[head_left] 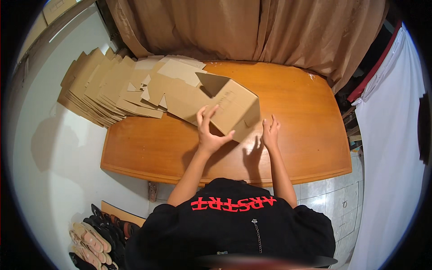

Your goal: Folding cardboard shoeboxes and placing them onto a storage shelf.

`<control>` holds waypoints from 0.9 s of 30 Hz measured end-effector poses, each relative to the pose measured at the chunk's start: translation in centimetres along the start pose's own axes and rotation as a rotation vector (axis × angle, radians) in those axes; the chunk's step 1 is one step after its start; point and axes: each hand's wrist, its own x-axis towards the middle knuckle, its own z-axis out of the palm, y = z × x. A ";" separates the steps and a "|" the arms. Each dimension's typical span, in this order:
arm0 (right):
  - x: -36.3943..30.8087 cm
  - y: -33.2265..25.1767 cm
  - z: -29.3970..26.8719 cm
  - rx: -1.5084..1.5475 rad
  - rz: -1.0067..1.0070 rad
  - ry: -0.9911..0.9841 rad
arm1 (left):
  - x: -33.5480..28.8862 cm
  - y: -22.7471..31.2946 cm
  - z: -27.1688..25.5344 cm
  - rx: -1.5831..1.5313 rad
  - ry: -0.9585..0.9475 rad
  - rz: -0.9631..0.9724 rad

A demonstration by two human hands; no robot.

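A brown cardboard box [235,105] is seen over the middle of the wooden table [306,121], between the two hands and just right of the stacked cardboard. It is held at a slant: its long axis is run from lower left, by the left hand, to upper right, away from the person, and its broad printed face is turned up and toward the person. A narrower side is turned toward the right hand, and a flap [213,83] is raised at the upper left, its shaded inner side left exposed. Whether the underside is rested on the table cannot be told.

By the left hand [211,135] the near end of the box is spanned — fingers laid at the left edge of the printed face, thumb stretched toward the lower corner; how firmly it is gripped cannot be told. The fingers of the right hand [271,131] are opened and pointed upward, just beside the box's right side, with nothing held.

A flat cardboard panel [180,100] is set against the box's left side; whether the two are joined cannot be made out. Farther left, flattened cardboard sheets [96,85] are fanned in an overlapping stack, partly hung past the table's left edge. Behind the table, a brown curtain [252,29] is hung.
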 end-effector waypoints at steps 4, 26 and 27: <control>-0.1 -4.9 -0.8 0.145 -0.017 -0.163 | -0.7 0.6 0.5 0.240 -0.084 0.287; 2.0 7.5 1.4 0.575 0.460 -0.213 | -10.1 -9.3 2.4 0.310 0.113 -0.033; 2.1 7.7 1.3 0.576 0.462 -0.211 | -9.9 -9.7 1.9 0.340 0.143 -0.047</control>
